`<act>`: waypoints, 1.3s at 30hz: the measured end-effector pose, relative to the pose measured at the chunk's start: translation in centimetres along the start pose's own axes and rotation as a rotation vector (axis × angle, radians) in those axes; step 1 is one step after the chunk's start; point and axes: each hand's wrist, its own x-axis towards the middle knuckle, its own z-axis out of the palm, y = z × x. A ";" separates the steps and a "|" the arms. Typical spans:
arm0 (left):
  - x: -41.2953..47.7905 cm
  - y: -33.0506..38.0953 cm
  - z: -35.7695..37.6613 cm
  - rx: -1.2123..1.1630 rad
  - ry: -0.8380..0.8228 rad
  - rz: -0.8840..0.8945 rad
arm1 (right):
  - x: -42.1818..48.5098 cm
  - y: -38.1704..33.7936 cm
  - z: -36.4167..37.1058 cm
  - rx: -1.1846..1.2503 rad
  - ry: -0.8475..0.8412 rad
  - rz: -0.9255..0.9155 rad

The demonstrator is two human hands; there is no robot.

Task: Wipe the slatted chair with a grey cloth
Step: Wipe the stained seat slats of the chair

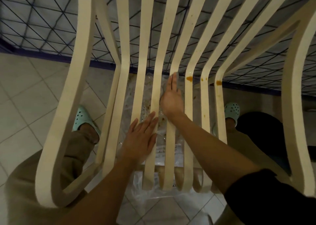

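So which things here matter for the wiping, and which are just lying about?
Job: slatted chair; grey cloth under the right hand; left hand flat on the slats; orange stains.
Lying about: plastic sheet under the chair; tiled floor; mint clogs.

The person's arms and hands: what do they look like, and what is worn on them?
The left hand and the right hand are bare: no glove, ring or watch shows. The right arm wears a black sleeve that ends near the elbow. The left forearm is bare, with no sleeve in view.
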 end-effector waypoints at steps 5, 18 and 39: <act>-0.1 -0.2 -0.1 0.001 -0.022 -0.003 | -0.3 -0.3 0.4 0.011 -0.041 0.026; 0.0 0.4 -0.3 0.052 -0.036 0.001 | -14.1 -0.9 0.7 0.128 -0.138 0.074; -3.5 4.6 -0.7 -0.077 -0.127 -0.160 | -27.4 1.9 0.3 0.343 -0.334 -0.086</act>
